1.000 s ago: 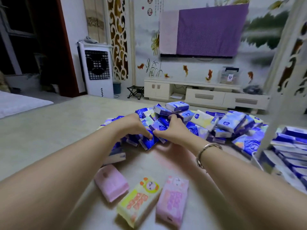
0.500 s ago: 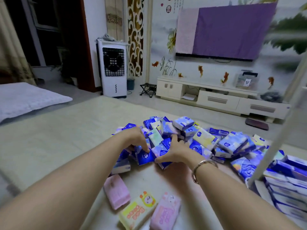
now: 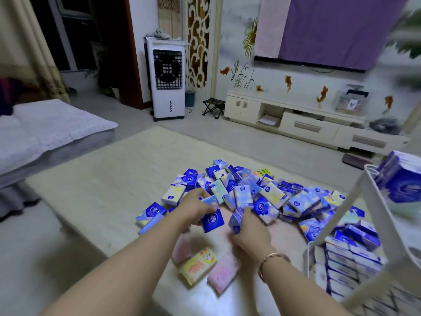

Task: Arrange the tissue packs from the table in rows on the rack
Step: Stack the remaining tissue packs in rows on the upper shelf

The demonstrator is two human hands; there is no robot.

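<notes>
A heap of small blue and pastel tissue packs [image 3: 268,195] lies on the beige table [image 3: 114,179]. My left hand [image 3: 196,208] grips a dark blue pack [image 3: 213,221] at the heap's near edge. My right hand [image 3: 248,231] holds another blue pack [image 3: 235,221] just beside it. The white wire rack [image 3: 341,215] stands at the right, with blue packs in rows on its lower shelf [image 3: 348,258] and a stack on its upper shelf [image 3: 401,176].
Two pink packs [image 3: 224,273] and a yellow pack [image 3: 198,265] lie near the table's front, under my wrists. A bed [image 3: 45,133] is at the left, an air cooler [image 3: 167,78] and a TV cabinet [image 3: 307,124] stand beyond the table.
Both hands have drawn back from the heap toward me, each bringing a blue pack. The view has swung left and down, and the rack's upper shelf has come into sight.
</notes>
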